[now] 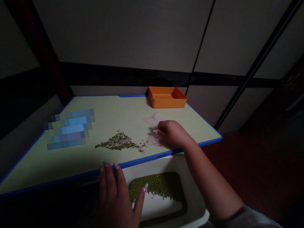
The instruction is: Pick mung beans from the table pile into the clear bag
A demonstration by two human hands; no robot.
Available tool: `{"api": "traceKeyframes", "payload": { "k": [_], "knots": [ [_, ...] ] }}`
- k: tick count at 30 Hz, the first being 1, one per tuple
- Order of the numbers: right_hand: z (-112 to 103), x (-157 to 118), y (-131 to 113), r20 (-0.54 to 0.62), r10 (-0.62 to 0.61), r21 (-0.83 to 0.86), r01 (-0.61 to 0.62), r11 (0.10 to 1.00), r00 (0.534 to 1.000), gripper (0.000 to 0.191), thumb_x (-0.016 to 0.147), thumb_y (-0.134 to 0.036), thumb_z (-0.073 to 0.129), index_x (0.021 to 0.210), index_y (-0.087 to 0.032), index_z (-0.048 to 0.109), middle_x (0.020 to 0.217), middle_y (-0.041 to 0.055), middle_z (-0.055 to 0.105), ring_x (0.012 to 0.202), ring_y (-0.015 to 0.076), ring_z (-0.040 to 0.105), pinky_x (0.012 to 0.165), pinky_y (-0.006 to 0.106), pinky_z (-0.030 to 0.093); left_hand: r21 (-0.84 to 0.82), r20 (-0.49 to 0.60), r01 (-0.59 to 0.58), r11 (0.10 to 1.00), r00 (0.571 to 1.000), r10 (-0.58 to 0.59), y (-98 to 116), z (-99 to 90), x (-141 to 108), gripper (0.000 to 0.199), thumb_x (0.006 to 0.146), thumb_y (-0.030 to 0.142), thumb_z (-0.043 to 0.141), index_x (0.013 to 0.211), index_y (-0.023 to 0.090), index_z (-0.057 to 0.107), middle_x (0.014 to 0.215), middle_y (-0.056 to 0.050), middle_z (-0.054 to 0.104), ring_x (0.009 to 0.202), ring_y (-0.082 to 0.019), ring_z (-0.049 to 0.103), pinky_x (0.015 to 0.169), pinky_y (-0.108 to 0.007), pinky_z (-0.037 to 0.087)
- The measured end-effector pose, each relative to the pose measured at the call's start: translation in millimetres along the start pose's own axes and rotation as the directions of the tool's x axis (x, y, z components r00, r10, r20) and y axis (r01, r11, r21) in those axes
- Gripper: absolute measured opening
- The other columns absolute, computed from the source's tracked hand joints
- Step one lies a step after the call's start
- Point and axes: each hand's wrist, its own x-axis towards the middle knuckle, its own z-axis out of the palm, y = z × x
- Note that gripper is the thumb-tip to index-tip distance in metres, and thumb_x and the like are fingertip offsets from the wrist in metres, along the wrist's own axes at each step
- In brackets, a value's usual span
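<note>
My right hand (171,133) is closed over the right part of the pale table (60,160), its fingers bent at a small, pale, thin piece (155,140); whether they grip it is hidden. Another whitish piece (153,119) lies just beyond the fingers. Small green beans (118,141) are scattered at the table's middle. My left hand (119,197) is spread, fingertips at the table's blue front edge and thumb over a white basin (197,200). Green beans (160,184) lie along the basin's bottom.
An orange open box (167,101) stands at the table's back right. A blurred blue patch (71,129) lies at the left. Behind the table rise pale panels (126,28). The reddish floor (237,169) shows at the right.
</note>
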Motion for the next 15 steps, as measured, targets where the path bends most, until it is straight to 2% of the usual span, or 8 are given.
{"api": "traceKeyframes", "payload": {
  "k": [8,12,15],
  "knots": [
    [-2.8,2.2,3.2,-0.008,0.112,-0.208,-0.111,0.972,0.994,0.024,0.092,-0.031,0.049,0.093,-0.017,0.068,0.093,0.0118,0.072,0.083,0.0205,0.063,0.065,0.027,0.032,-0.015,-0.011,0.016,1.0,1.0,-0.016,-0.9,1.7,-1.3,0.09,0.083,0.068,0.024,0.142,0.0,0.028,0.152,-0.029,0.023,0.144,-0.037,0.017,0.106,-0.051,0.037],
    [-2.1,2.2,6.0,-0.046,0.17,-0.194,-0.176,0.965,0.984,0.025,0.092,-0.032,0.047,0.095,-0.017,0.068,0.093,0.012,0.072,0.083,0.0203,0.063,0.066,0.027,0.032,-0.017,-0.039,0.008,1.0,0.999,-0.008,-1.0,1.6,0.1,0.089,0.084,0.067,0.024,0.142,-0.001,0.027,0.151,-0.029,0.026,0.144,-0.037,0.02,0.105,-0.05,0.039],
    [-2.9,0.4,4.6,-0.058,0.144,-0.134,-0.151,0.979,0.988,0.025,0.093,-0.029,0.046,0.095,-0.017,0.067,0.093,0.0105,0.072,0.081,0.0181,0.062,0.066,0.026,0.031,-0.018,-0.055,-0.001,1.0,0.998,0.0,-0.8,1.7,1.1,0.089,0.084,0.067,0.024,0.142,0.0,0.025,0.15,-0.029,0.026,0.144,-0.036,0.019,0.105,-0.05,0.039]
  ]
}}
